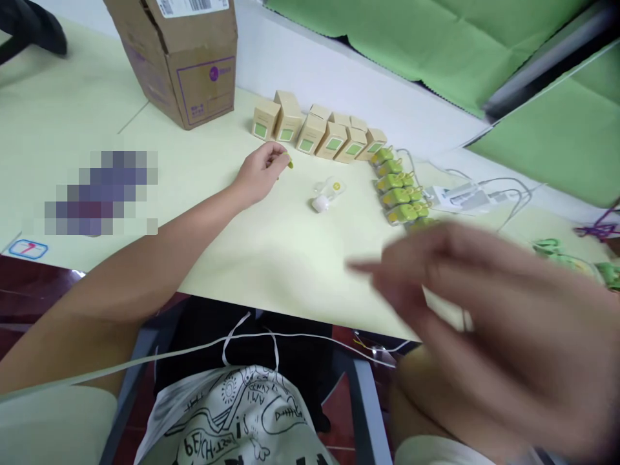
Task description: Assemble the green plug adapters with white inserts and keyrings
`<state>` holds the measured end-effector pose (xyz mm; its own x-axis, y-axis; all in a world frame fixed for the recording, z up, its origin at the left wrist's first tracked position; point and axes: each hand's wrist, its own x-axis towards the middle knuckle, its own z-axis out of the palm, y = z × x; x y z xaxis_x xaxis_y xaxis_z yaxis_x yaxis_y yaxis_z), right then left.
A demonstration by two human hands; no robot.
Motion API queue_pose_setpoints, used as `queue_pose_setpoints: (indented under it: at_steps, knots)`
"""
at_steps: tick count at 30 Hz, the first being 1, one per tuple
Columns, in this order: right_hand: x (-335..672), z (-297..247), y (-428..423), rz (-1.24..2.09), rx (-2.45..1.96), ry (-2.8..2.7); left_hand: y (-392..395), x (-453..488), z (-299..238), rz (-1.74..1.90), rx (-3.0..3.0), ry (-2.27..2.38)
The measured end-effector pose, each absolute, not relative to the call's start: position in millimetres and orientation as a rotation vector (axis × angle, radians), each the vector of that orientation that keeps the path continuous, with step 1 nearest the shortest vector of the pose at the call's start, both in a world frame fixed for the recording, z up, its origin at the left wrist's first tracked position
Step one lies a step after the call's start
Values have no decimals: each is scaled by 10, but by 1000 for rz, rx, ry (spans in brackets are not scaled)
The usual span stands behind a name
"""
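My left hand (260, 173) reaches out over the pale green table (271, 258), its fingers pinched on a small yellow-green piece (290, 164). Just to its right lies a clear little bag (328, 194) with a white part and a yellow dot inside. My right hand (465, 303) is close to the camera and blurred by motion, with the fingers stretched out and apart and nothing in them. Behind it stands a column of green toy-like items in clear wrap (400, 187).
A row of small tan boxes with green labels (317, 132) lines the back of the table. A brown cardboard carton (181, 55) stands at the back left. White cables and paper (477, 197) lie at the right, with green cloth (436, 39) beyond.
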<state>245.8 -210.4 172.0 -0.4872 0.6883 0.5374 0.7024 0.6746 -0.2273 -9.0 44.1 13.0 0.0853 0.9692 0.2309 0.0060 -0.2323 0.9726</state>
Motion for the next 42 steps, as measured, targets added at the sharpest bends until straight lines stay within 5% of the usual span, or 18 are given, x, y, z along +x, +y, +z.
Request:
queue_pose_setpoints:
  at_steps: [5,10,26,42]
  knots:
    - [2269,672,-528,235,-1007,-1615,207,2,298,1073,1042,793]
    - [2283,-97,-249,508,-1040,-1430,87,6,286,930,1011,654]
    - [2071,38,-585,316,-1162,-1634,-80,69,249,934,1027,431]
    - [1904,45,-646,479,-1216,-1364,-193,109,301,985,1038,495]
